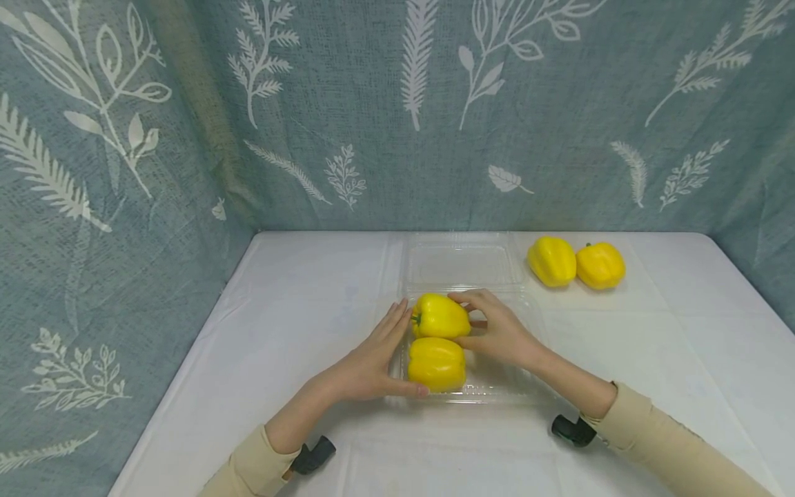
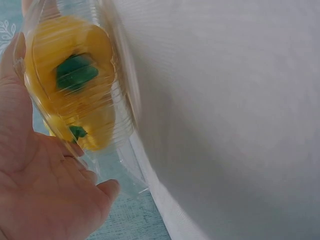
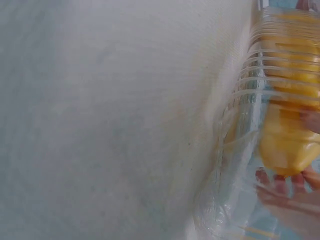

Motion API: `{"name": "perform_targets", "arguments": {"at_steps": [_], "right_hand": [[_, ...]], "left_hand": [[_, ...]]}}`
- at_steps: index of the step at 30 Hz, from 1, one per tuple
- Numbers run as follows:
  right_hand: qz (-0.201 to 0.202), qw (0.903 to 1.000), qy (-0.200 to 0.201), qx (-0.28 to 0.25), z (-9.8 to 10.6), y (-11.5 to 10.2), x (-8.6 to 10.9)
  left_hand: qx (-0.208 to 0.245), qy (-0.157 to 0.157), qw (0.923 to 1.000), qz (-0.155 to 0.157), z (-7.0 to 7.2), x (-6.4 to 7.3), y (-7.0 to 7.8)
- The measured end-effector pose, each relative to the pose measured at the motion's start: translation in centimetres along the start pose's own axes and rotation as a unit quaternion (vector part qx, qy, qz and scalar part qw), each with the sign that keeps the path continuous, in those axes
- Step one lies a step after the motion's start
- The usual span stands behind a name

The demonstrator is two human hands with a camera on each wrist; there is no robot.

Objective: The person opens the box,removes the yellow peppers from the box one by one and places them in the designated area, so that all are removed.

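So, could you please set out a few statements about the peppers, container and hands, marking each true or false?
1. Two yellow peppers are in the clear container. True.
2. The lid is shut over them. False: the lid lies open, behind the base.
3. The right hand touches the farther pepper of those two. True.
4. The left hand is well away from the container. False: the left hand is at its left side.
5. Two more peppers lie outside the container. True.

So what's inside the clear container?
A front yellow pepper and a back yellow pepper, on its left side. Parts of the container floor are hidden beneath them and the right hand.
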State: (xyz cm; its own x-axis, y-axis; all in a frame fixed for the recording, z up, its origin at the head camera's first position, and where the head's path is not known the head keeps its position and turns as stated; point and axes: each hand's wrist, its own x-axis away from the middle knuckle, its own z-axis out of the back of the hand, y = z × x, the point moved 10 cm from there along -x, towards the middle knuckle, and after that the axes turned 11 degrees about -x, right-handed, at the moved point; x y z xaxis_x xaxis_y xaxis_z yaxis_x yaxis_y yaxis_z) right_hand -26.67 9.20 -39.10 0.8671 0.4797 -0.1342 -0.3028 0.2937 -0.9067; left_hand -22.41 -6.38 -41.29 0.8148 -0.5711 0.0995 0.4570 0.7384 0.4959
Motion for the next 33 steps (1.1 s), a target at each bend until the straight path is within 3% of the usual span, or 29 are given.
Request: {"name": "perform_targets", "arguments": {"at_steps": [11, 25, 33], "right_hand": [[0.004, 0.9988, 0.017, -0.046, 0.66, -0.11, -0.02], [0.020, 0.9981, 0.037, -0.046, 1.03, -0.50, -0.10], [0.024, 0.9982, 0.022, -0.051, 0.63, -0.25, -0.27]], "left_hand": [[0.007, -0.004, 1.0000, 0.000, -0.01, 0.10, 0.06], [0.003, -0.005, 1.0000, 0.004, -0.07, 0.08, -0.06], [0.005, -0.004, 1.0000, 0.002, 0.00, 0.03, 0.02]]}}
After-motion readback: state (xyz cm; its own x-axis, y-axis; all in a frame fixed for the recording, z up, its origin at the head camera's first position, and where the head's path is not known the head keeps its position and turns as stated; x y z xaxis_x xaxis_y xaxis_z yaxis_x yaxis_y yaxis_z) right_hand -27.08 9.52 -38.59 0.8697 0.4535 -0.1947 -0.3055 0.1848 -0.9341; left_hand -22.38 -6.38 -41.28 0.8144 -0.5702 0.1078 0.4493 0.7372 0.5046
